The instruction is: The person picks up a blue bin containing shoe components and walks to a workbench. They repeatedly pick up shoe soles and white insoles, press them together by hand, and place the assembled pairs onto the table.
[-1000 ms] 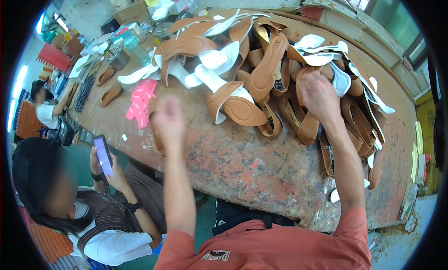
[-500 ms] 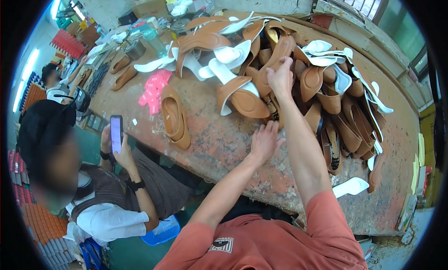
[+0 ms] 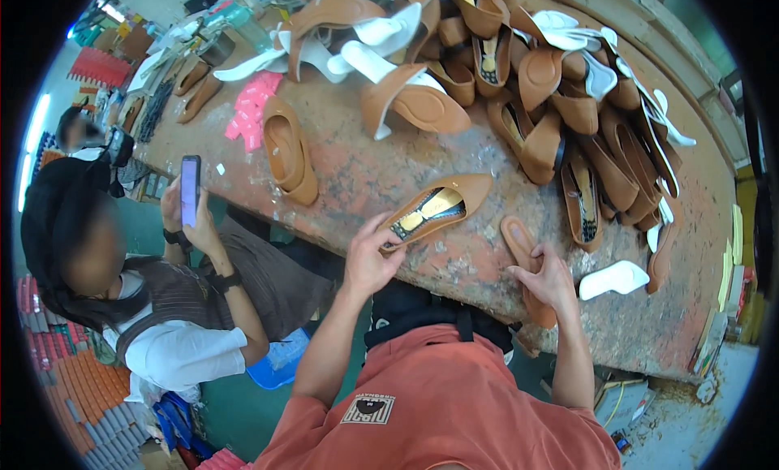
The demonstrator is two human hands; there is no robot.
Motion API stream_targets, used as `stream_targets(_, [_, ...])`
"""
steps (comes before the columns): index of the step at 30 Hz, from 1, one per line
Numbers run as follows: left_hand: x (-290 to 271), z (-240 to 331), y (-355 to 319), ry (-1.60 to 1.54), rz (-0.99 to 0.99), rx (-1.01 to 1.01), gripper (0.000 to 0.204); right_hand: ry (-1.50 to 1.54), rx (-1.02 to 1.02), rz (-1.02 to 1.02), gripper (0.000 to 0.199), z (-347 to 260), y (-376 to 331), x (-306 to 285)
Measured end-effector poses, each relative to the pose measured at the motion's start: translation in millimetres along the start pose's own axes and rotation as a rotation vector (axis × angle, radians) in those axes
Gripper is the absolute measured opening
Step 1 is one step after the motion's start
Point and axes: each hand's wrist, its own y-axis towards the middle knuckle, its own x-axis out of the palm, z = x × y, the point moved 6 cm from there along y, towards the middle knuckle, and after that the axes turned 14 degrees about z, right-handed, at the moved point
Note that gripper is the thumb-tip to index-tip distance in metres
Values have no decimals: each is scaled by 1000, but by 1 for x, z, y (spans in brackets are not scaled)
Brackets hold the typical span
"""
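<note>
My left hand (image 3: 373, 255) grips the heel end of a tan pointed shoe (image 3: 471, 192), tilted over the table's near edge. Its lining shows a gold patch and dark speckles. In my right hand (image 3: 553, 279) is a tan insole (image 3: 517, 236), pinched between thumb and fingers and pointing away from me. A white insole (image 3: 613, 281) lies on the table just right of that hand. Beyond both hands, tan shoes (image 3: 540, 141) are heaped together. Left of the heap, a curled tan insole (image 3: 430, 110) rests among white ones.
The worn table (image 3: 349, 186) also bears tan footwear (image 3: 286, 153) at left and pink tags (image 3: 254, 105). At my left sits a person in a dark cap (image 3: 61, 198), holding a phone (image 3: 190, 190). Another person is farther back. A blue container (image 3: 280, 360) is below the table.
Both hands have come back from the heap toward the near edge. The left now holds a shoe, and the right an insole. My view has tipped down.
</note>
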Motion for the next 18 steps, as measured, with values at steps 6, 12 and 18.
stream_targets(6, [8, 28, -11, -121, -410, 50, 25, 484, -274, 251, 52, 0, 0, -53])
stream_targets(12, [15, 65, -15, -90, -348, 121, 43, 241, -730, -160, 29, -74, -14, -9])
stream_targets(18, [6, 71, -16, 59, -339, -90, 53, 235, -796, -98, 30, -111, -17, 43])
